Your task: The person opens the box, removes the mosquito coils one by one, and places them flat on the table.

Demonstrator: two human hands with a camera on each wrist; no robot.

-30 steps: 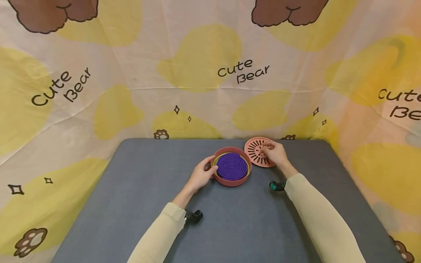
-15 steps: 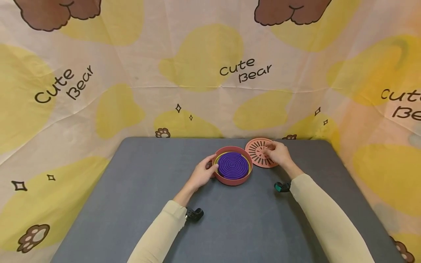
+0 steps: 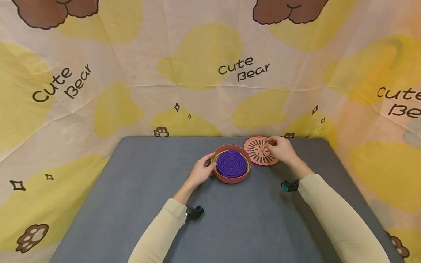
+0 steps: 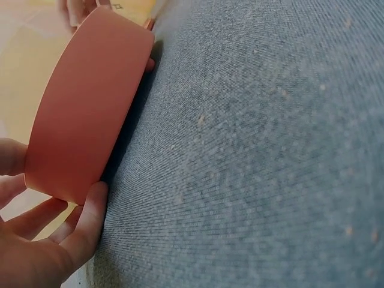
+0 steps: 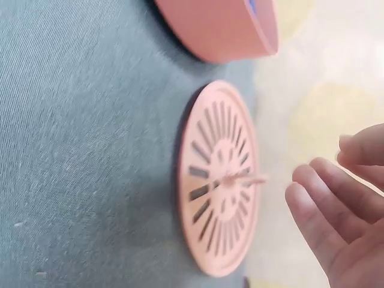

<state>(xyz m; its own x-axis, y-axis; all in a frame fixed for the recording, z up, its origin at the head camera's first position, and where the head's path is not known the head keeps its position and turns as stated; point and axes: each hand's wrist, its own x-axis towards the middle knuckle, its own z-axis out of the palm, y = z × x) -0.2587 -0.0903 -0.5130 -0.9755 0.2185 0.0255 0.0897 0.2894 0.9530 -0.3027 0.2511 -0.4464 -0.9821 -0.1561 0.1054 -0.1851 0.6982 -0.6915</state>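
Pink box [image 3: 231, 180]: purple coil [image 3: 231, 163] inside; left grip [image 3: 201, 171] clasping box side; right grip [image 3: 282, 149] loose, near slotted lid [image 3: 258, 154].

Round container [image 3: 231, 180]: pinkish red, plain wall, open side up, on surface [image 3: 148, 182].
Purple coil [image 3: 231, 164]: tight flat spiral, inside container.
Yellow edge [image 3: 247, 160]: thin, shows around coil.
Slotted lid [image 3: 258, 152]: pink disc, radial slots, flat on surface just beside container, not touching.
Peg [image 5: 247, 179]: slim, upright from lid's centre.

Smooth matt container [image 4: 90, 102], perhaps metal.
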